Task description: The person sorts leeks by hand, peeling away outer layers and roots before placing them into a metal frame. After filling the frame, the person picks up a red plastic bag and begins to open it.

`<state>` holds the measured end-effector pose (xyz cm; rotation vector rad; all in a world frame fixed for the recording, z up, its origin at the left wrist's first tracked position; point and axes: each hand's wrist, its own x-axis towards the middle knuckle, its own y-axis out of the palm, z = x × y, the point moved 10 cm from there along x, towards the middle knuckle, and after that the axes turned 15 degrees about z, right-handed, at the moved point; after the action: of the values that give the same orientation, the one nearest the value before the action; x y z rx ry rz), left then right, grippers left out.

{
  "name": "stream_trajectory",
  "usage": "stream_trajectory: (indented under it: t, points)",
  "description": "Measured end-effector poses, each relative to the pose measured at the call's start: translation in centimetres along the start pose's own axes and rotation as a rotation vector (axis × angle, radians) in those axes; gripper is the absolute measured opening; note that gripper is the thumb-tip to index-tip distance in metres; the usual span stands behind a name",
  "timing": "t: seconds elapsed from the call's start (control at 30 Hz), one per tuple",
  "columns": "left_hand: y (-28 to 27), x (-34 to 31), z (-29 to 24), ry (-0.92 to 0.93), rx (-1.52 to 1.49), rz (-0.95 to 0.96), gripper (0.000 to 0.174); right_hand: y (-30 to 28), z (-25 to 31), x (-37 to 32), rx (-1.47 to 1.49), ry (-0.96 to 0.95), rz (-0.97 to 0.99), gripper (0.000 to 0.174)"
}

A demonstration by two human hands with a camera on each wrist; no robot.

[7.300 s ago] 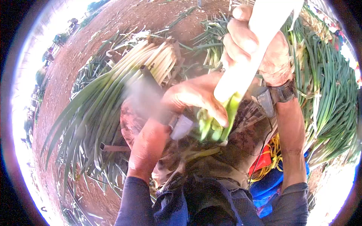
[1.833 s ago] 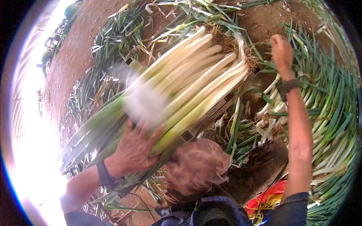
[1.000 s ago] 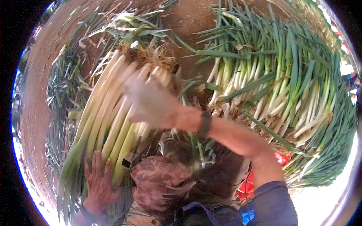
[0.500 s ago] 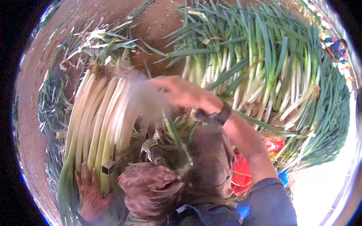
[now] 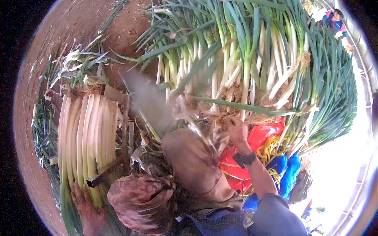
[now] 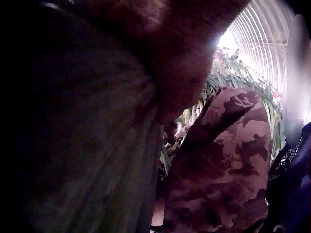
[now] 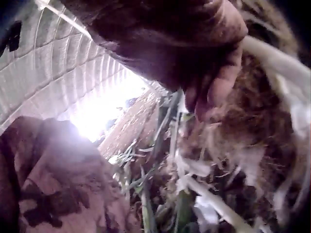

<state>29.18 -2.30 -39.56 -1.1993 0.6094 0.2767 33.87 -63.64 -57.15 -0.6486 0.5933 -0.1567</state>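
In the head view my left hand (image 5: pixel 88 208) rests with outstretched fingers on the green leaves of a bundle of long green onions (image 5: pixel 84 137). Their white stalks lie side by side, roots away from me, beside a square metal bar (image 5: pixel 103 174). The left wrist view shows this hand (image 6: pixel 180 53) darkly, above a broad grey-green surface. My right hand (image 5: pixel 236 133) is beside the shaggy roots (image 5: pixel 220 114) of a larger onion pile (image 5: pixel 244 51). In the right wrist view its fingers (image 7: pixel 226 82) hang loosely bent by the roots, with nothing visible in them.
Between the hands are my knees in camouflage trousers (image 5: pixel 143 202). A red bag (image 5: pixel 236 169), yellow string (image 5: pixel 269 149) and a blue bag (image 5: pixel 289 177) lie by my right forearm. Loose leaves (image 5: pixel 78 65) litter the ground ahead. Another person (image 5: pixel 334 21) is far off at upper right.
My right hand has swung from above the bundle to the right, down to the pile's roots. My left hand stays on the leaves. The head view has turned right.
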Motion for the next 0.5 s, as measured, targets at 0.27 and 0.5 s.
stream_trajectory:
  t: [0.27,0.5]
  points:
    - [-1.2,-0.2,-0.7,0.034,-0.063,-0.081,0.096,-0.3,-10.7,-0.4,0.007,-0.156,-0.001,0.031]
    - [-0.7,-0.2,-0.7,0.001,0.034,-0.090,0.094,1.5,-1.9,-9.7,-0.159,-0.203,-0.116,0.025]
